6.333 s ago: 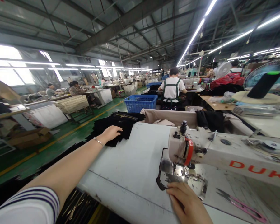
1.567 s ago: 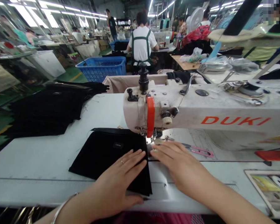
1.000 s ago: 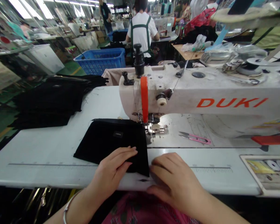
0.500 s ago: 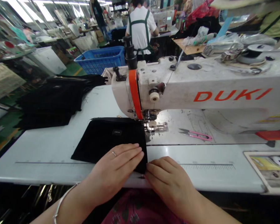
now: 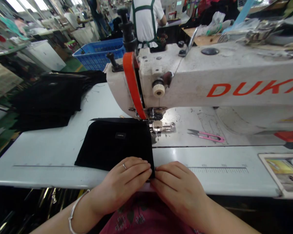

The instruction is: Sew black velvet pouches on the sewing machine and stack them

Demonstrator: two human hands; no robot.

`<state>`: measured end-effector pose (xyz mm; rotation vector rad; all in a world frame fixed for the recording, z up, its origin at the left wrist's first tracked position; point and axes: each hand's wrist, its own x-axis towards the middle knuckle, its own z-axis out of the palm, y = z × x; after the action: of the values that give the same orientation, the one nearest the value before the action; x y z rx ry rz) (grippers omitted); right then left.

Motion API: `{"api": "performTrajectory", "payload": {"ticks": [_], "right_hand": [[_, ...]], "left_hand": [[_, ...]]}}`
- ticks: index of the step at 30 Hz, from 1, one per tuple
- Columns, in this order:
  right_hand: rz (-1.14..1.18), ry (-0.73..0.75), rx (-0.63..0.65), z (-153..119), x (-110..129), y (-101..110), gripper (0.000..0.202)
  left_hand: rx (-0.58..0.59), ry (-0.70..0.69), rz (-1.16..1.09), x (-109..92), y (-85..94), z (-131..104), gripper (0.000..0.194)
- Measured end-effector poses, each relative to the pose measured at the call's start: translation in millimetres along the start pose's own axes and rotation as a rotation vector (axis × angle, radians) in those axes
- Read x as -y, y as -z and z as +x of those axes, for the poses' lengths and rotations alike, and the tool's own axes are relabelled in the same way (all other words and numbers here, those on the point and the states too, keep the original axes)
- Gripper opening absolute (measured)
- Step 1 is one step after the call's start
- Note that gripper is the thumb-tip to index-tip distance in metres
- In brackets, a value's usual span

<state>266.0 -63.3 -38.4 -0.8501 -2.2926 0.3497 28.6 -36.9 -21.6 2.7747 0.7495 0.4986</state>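
Note:
A black fabric pouch (image 5: pixel 100 146) with a small label lies flat on the sewing machine's table, its upper right edge at the presser foot (image 5: pixel 158 126). My left hand (image 5: pixel 127 178), with a ring on one finger, lies over the pouch's lower right corner. Its fingers are together and bent onto the cloth, and its thumb is hidden. Against the same corner, my right hand (image 5: pixel 175 185) is closed, fingertips pinching the pouch's right edge. The two hands' fingertips nearly meet there.
Pink-handled thread snips (image 5: pixel 207 136) lie right of the presser foot, under the sewing machine (image 5: pixel 185 81). A stack of black pieces (image 5: pixel 48 100) sits at the table's left end. Behind are a blue basket (image 5: pixel 100 53) and a person in a white shirt (image 5: pixel 145 22).
My left hand has slid down toward the pouch's lower right corner, its fingers more bent. My right hand stays at the edge. The camera view has tilted down and come closer.

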Motion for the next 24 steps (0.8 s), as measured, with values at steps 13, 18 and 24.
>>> {"api": "performTrajectory", "payload": {"ticks": [13,18,24], "right_hand": [[0.019,-0.049,-0.02,2,1,1,0.016],[-0.024,0.007,-0.055,8,-1,0,0.023],[-0.076,0.063,-0.044,11,-7,2,0.025]], "left_hand": [[-0.063,-0.027,-0.12,3,-1.9,3,0.026],[-0.043,-0.025,-0.168,2,7.9,11,0.024],[-0.035,-0.06,-0.168,8,14.1,18,0.026]]}}
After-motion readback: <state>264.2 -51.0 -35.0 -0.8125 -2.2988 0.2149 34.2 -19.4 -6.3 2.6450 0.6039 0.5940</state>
